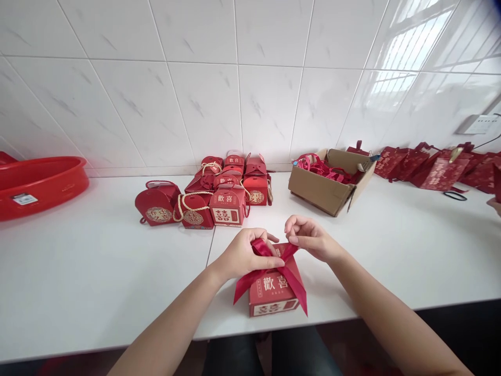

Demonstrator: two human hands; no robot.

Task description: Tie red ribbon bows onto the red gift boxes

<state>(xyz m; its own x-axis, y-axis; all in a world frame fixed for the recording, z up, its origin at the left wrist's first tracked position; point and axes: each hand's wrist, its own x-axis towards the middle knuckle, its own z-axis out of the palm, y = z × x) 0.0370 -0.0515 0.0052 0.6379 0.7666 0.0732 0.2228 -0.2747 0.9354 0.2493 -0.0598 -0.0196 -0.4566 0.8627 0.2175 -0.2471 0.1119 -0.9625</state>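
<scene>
A small red gift box (274, 295) with gold characters stands near the front edge of the white table (97, 261). A dark red satin ribbon (291, 279) is wrapped over its top, its two tails hanging down the front. My left hand (245, 255) is closed on a loop of that ribbon above the box. My right hand (311, 237) pinches the other part of the ribbon just to the right, fingers pressed together.
A cluster of several finished red gift boxes (219, 193) stands behind. A cardboard carton (324, 190) of red ribbons lies at the back right, flat red box blanks (434, 169) beyond it. A red plastic basin (37, 185) sits far left. Another person's fingers (495, 205) show at the right edge.
</scene>
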